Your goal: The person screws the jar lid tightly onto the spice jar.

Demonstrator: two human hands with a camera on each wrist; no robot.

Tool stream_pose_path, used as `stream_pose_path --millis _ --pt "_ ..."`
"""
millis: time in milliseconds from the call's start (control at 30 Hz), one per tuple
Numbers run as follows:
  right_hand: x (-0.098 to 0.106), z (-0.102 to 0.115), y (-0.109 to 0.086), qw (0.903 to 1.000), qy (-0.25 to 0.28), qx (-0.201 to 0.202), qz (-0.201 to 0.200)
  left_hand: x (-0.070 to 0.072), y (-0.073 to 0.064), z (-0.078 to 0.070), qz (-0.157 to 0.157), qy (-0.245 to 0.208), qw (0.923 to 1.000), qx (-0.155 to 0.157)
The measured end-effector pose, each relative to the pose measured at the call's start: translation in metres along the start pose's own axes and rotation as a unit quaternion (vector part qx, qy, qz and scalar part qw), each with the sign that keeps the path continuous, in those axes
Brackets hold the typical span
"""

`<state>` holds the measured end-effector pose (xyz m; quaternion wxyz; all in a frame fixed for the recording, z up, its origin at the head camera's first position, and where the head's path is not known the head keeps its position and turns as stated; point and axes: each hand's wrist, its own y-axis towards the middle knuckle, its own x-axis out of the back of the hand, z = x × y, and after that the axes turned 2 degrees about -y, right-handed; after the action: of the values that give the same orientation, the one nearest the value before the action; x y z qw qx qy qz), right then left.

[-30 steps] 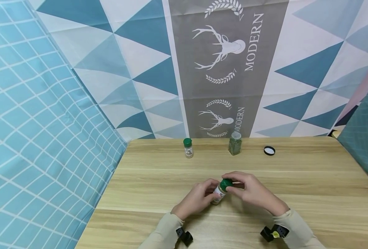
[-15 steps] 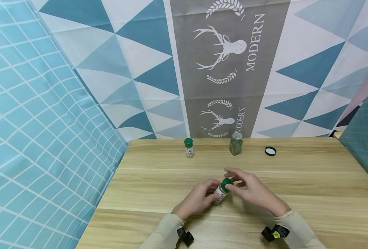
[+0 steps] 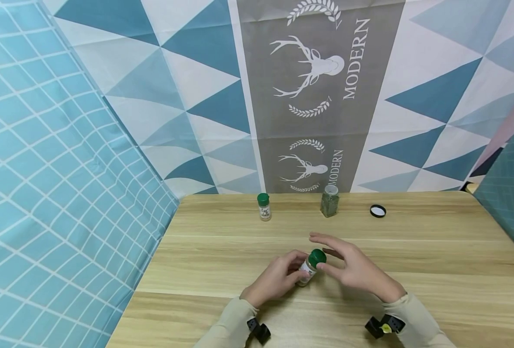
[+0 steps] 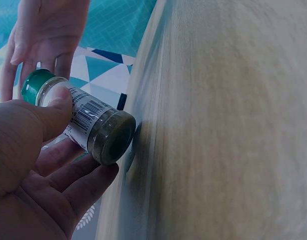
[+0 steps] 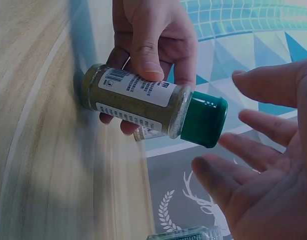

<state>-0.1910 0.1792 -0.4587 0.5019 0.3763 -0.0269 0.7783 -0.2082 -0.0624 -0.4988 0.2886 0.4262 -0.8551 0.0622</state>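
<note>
Gripping a green-capped jar [image 5: 133, 100], the left hand [image 3: 275, 276] faces the right hand [image 3: 351, 265].

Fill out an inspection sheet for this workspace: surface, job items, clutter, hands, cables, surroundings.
Surface: wooden table, no spills visible.
Job items: spice jar, tilted, green cap on.
Clutter: green-capped shaker, jar of green flakes and black-rimmed disc, spaced apart near the far edge.
Hands: left hand grips the spice jar; right hand is beside the green cap, not gripping; contact unclear.
Cables: nothing seen.
Surroundings: patterned backdrop behind, blue grid cloth at left.
</note>
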Motion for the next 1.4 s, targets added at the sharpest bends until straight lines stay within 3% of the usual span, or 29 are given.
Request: stream_pose_path --millis 700,1033,1400 --pt "-0.0003 -0.0015 0.0014 0.9973 -0.058 0.045 -0.007 0.0003 0.0005 0.0004 0.001 0.008 1.0000 -0.001" --pt "-0.0003 -0.0009 0.0015 0.9977 -0.055 0.039 -0.010 0.0003 -0.0009 -0.0006 0.000 0.004 0.9999 -0.010" --pt "-0.0001 -0.0046 0.0017 0.9995 0.001 0.031 0.006 -0.0011 -0.0010 -0.0008 -0.009 0.014 0.9997 -0.020"
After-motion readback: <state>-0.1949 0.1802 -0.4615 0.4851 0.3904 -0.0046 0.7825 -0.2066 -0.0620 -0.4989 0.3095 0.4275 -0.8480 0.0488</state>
